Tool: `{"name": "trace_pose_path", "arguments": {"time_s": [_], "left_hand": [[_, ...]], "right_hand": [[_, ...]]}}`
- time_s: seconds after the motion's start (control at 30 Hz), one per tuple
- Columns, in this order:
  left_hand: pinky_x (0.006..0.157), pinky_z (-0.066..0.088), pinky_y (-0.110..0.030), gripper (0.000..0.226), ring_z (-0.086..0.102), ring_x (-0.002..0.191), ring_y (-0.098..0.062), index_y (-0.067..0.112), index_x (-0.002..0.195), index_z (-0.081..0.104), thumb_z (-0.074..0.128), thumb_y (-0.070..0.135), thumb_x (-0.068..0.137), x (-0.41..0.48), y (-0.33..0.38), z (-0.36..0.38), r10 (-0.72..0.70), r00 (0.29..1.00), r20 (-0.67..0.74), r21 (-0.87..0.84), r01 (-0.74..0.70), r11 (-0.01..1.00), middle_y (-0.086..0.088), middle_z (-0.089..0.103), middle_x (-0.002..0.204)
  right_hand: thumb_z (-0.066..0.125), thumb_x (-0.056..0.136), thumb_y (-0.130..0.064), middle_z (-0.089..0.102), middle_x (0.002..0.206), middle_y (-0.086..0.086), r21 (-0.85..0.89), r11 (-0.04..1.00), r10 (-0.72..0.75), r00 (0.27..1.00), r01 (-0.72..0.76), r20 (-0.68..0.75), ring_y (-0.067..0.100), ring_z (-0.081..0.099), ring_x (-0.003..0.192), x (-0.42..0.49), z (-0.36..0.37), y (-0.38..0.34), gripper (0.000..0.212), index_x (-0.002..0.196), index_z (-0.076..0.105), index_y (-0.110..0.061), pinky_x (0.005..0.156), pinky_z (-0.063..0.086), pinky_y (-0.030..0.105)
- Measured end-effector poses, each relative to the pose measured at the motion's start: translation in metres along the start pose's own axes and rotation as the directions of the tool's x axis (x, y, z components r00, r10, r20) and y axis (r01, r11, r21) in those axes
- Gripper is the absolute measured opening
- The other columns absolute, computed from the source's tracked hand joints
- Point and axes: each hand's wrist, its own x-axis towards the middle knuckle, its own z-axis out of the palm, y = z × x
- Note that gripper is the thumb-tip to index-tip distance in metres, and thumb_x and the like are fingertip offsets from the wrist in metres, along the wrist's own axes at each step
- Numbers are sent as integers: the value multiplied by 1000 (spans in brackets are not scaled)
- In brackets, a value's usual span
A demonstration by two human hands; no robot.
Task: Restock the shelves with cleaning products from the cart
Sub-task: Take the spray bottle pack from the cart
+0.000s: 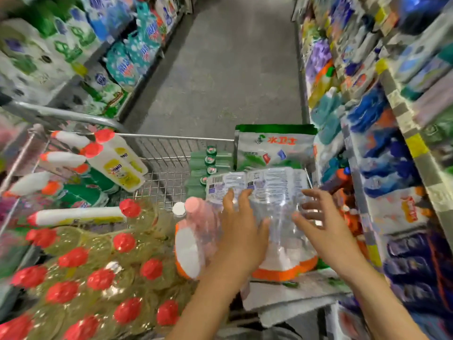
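- Our left hand [241, 231] lies flat on the clear refill pouch [277, 190], with fingers straight and thumb spread out. It presses on the film and does not close around it.
- Our right hand [321, 224] is just to the right of the left one, with fingers wide apart and a little bent, and it holds nothing. We cannot tell whether its fingertips touch the edge of the pouch.
- The pouch is under and between both hands, in the near right corner of the cart [181, 137]. Its label and barcode are beyond the fingertips, and its orange band is toward the wrists.
- We judge that it lies flat on top of the other goods because it is soft and cannot stand alone.
- We think both hands come to it because the film looks slippery and the contents would sag from one hand. One hand at each side makes a safer lift.
- Beyond the fingertips a green bag [274, 148] stands upright against the far wall of the cart.
- Just left of the left hand lies a pink bottle [196, 217], touching the pouch. Further left are many red-capped bottles [103, 266].
- The shelves [402, 133] are near, to the right of the right hand, so the pouch probably goes there. It is not yet lifted.
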Motion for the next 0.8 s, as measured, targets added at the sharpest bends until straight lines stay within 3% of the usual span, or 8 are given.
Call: {"name": "trace_pose_path", "arguments": {"time_s": [0.1,0.2,0.33,0.4,0.5,0.63,0.73,0.8], "left_hand": [[116,5,-36,71,-8,146,-28,26,150,11,52,16,94,12,-3,20,-135,991,10,101,133,986,-7,-15,158],[117,10,-42,93,-16,144,-33,33,151,-1,51,-7,85,16,-11,28,-196,978,69,155,184,971,3,-26,156],[116,8,-37,112,-22,144,-29,41,147,-17,54,-14,79,18,-20,22,-206,973,105,202,182,962,11,-32,153],[116,6,-35,111,-21,145,-26,41,145,-20,49,-15,79,16,-24,18,-190,976,110,172,170,970,11,-32,153],[115,5,-33,107,-17,146,-24,46,141,-22,46,-11,82,12,-29,13,-144,981,129,119,129,985,13,-28,154],[117,18,-43,110,-9,145,-25,52,142,-19,51,-8,82,8,-29,1,-117,978,175,134,94,987,23,-25,149],[116,22,-48,115,-10,146,-23,62,136,-19,56,-5,81,4,-22,-9,-107,972,210,126,82,989,24,-21,151],[118,11,-53,107,-15,146,-22,64,136,-17,53,1,84,-3,-13,-19,-61,973,225,130,32,991,21,-20,153]], "right_hand": [[69,86,-18,59,93,-3,40,995,90,991,-94,96,3,59,79,11,10,5,50,122,36,-29,63,47,11],[71,85,-22,63,85,-2,127,980,148,987,-155,65,4,62,70,20,19,2,48,118,37,-25,56,46,7],[73,83,-23,70,101,1,336,920,176,979,-202,106,18,69,94,23,34,-7,36,113,55,-17,81,56,38],[77,78,-29,63,103,2,310,936,170,985,-165,12,18,65,95,21,43,-15,39,102,47,-23,79,54,37],[77,75,-35,56,102,0,241,963,120,993,-118,6,9,62,89,22,52,-23,49,98,36,-23,73,52,33],[76,81,-24,63,105,7,255,960,130,991,-120,-23,22,67,90,28,49,-22,50,111,36,-23,80,55,50],[76,80,-16,71,94,6,371,927,95,993,-61,-74,18,72,77,27,46,-26,52,110,41,-40,66,59,36],[76,80,-14,74,87,2,413,910,77,991,-24,-113,16,73,70,25,41,-33,53,110,44,-45,55,58,28]]}}
